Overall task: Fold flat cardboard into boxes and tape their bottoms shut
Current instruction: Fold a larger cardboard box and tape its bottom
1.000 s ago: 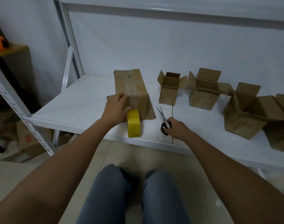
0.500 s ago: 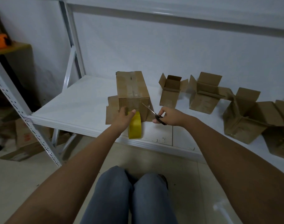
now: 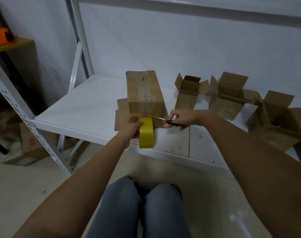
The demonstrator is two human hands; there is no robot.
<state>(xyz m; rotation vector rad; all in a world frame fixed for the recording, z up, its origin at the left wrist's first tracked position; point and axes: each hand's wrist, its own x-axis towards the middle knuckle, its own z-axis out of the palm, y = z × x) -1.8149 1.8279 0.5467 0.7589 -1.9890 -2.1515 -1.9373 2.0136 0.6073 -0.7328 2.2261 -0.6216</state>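
Note:
A long cardboard box [image 3: 143, 90] lies bottom-up on the white shelf [image 3: 88, 109], a strip of tape running along its seam and down its near face. My left hand [image 3: 131, 127] grips a yellow tape roll [image 3: 146, 132] just in front of that face. My right hand [image 3: 180, 118] holds black-handled scissors [image 3: 163, 119], their blades pointing left at the tape between roll and box.
Three opened cardboard boxes stand to the right: a small one [image 3: 187, 95], a middle one [image 3: 227, 96] and a large one [image 3: 276, 121]. Flat cardboard [image 3: 28, 148] lies on the floor under the shelf's left upright. My knees [image 3: 141, 203] are below the shelf edge.
My right hand picked the scissors up off the shelf and brought them left to the tape. My left hand came off the box top and took the yellow roll.

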